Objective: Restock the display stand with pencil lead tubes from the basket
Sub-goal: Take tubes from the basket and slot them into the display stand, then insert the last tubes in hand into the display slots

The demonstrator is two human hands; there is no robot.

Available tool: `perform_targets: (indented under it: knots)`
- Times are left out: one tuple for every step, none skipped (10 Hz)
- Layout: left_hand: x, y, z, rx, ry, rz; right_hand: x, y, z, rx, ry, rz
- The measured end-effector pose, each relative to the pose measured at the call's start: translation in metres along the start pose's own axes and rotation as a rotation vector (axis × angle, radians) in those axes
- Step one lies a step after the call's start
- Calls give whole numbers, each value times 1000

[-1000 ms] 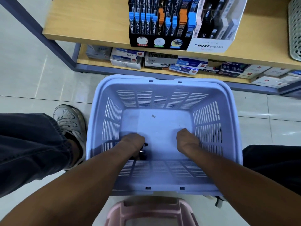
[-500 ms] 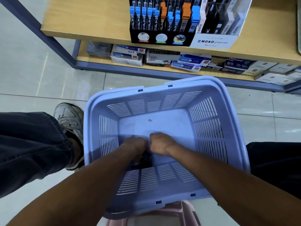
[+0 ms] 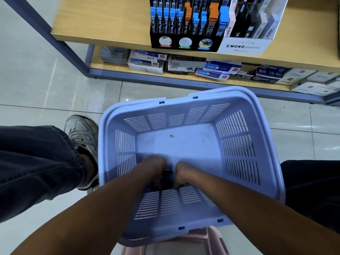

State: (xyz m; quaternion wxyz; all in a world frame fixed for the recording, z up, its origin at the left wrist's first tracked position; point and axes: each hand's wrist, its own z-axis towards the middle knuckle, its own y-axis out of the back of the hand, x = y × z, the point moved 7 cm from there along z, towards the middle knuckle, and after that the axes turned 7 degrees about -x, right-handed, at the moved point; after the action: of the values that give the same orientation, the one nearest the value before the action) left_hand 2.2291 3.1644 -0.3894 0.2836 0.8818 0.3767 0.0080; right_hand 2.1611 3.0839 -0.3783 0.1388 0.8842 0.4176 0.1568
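A: State the boundaries and the open room.

B: The light-blue slatted plastic basket [image 3: 189,144] fills the centre and lower right of the frame, its rim skewed so the far right corner sits higher in the picture. It rests on a pink plastic stool [image 3: 207,240] at the bottom edge. Most of the basket floor, from the centre to the far wall, is bare apart from one small scrap. At left centre a grey sneaker [image 3: 82,137] stands just beside the basket's left wall. Pale floor tiles [image 3: 46,80] lie open in the upper left.

A: Where is the stand?

B: The black cardboard display stand [image 3: 184,41] sits on the wooden shelf [image 3: 101,24] at top centre, holding upright tubes with blue and orange caps. A white carton marked MONO [image 3: 244,46] touches its right side.

A: Locate the task item and the fingers.

B: The dark pencil lead tubes [image 3: 166,178] lie against the basket's near wall, at lower centre. The left hand [image 3: 153,167] and the right hand [image 3: 183,172] flank them, close together, fingers curled downward around the dark pile. How many tubes each hand grips cannot be told.
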Motion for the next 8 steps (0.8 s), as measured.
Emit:
perform_targets:
  knots:
    - [-2,4,-8,57,34,-3,2,-7,5,-85,28,14]
    - [1,-1,-6,-4,106,-146,2,-18,9,-155,15,103]
    - [3,-3,-8,-87,89,-144,1,-18,11,-155,-47,236]
    - [11,7,-6,-194,113,-223,-4,-5,17,-200,-172,527]
    - [18,28,-3,-307,172,-341,-4,15,22,-246,-136,623]
    - [22,63,1,-424,180,-502,-9,47,21,-292,-94,885]
    - [21,75,3,-396,158,-537,-8,64,16,-285,-62,981]
    - [28,75,4,-400,176,-432,0,72,15,-256,16,1000]
